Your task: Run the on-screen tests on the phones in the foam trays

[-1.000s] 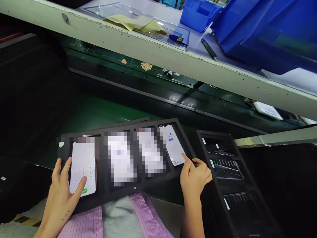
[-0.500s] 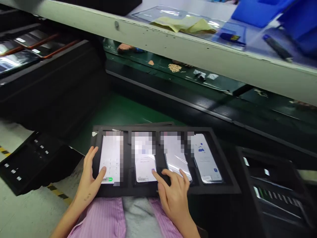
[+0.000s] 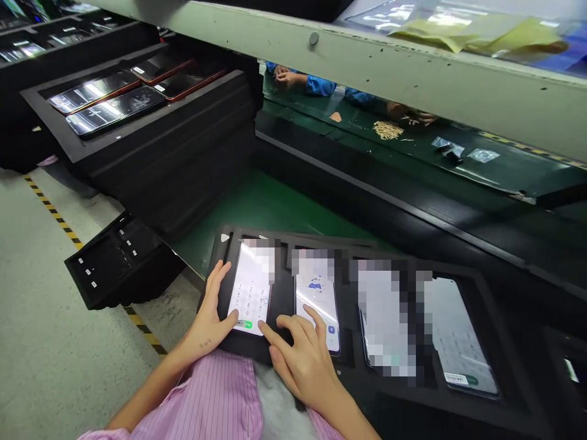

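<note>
A black foam tray (image 3: pixel 284 290) lies in front of me with several lit phones in its slots. The leftmost phone (image 3: pixel 247 293) shows a number pad and a green button. My left hand (image 3: pixel 211 321) rests along the tray's left edge, fingers spread, thumb at this phone's lower left corner. The index finger of my right hand (image 3: pixel 305 357) touches the lower right of the same screen; the other fingers are apart and loosely bent. To its right sit a phone with a blue picture (image 3: pixel 316 299), a phone with a blurred screen (image 3: pixel 383 318) and a pale-screened phone (image 3: pixel 458 336).
At left, a stack of black trays (image 3: pixel 183 140) carries dark phones (image 3: pixel 114 110). A smaller black tray (image 3: pixel 107 269) is lower left. Above runs a pale shelf beam (image 3: pixel 275 36). Beyond it, another person's hands (image 3: pixel 291 76) are near a pile of small tan pieces (image 3: pixel 387 129).
My right index finger has moved from the second phone to the leftmost one. The view has swung left, so the tray appears further right and tilted. My left hand stays at the tray's left edge.
</note>
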`<action>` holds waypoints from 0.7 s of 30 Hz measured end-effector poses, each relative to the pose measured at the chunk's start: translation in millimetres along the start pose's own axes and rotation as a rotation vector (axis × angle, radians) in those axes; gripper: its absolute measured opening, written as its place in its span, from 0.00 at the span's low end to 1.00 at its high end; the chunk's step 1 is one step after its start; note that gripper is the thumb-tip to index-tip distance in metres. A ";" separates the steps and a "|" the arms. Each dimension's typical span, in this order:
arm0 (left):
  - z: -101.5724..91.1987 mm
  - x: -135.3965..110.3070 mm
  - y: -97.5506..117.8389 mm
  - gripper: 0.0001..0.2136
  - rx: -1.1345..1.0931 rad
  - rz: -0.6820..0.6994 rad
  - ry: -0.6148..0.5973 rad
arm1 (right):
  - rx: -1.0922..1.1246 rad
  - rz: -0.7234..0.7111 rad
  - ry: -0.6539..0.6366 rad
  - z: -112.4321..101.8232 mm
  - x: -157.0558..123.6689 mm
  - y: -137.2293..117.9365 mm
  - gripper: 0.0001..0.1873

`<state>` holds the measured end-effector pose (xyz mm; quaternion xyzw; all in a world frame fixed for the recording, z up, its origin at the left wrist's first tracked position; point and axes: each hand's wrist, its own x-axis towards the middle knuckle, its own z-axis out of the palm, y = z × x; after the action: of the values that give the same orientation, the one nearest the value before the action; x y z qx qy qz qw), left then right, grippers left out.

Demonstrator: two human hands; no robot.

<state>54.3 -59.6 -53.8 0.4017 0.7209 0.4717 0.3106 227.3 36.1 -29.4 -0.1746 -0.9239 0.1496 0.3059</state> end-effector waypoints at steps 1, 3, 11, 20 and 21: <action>0.3 0.0 -0.2 0.34 -0.017 -0.006 -0.002 | -0.009 -0.004 -0.010 1.4 0.5 -0.6 0.18; 1.1 0.0 0.0 0.33 -0.044 -0.020 -0.003 | -0.046 0.005 -0.038 4.4 1.2 -1.0 0.18; 5.9 1.0 2.1 0.32 0.014 -0.002 0.053 | -0.108 0.004 -0.063 5.9 1.7 0.6 0.19; 5.6 1.6 2.8 0.30 -0.085 -0.056 0.064 | -0.174 0.001 -0.086 11.5 5.9 0.7 0.20; 5.7 2.0 3.0 0.30 -0.087 -0.057 0.063 | -0.198 -0.004 -0.109 13.5 6.9 0.8 0.21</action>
<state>58.8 -54.7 -53.2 0.3519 0.7203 0.5059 0.3184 213.9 37.4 -36.6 -0.1938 -0.9498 0.0661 0.2366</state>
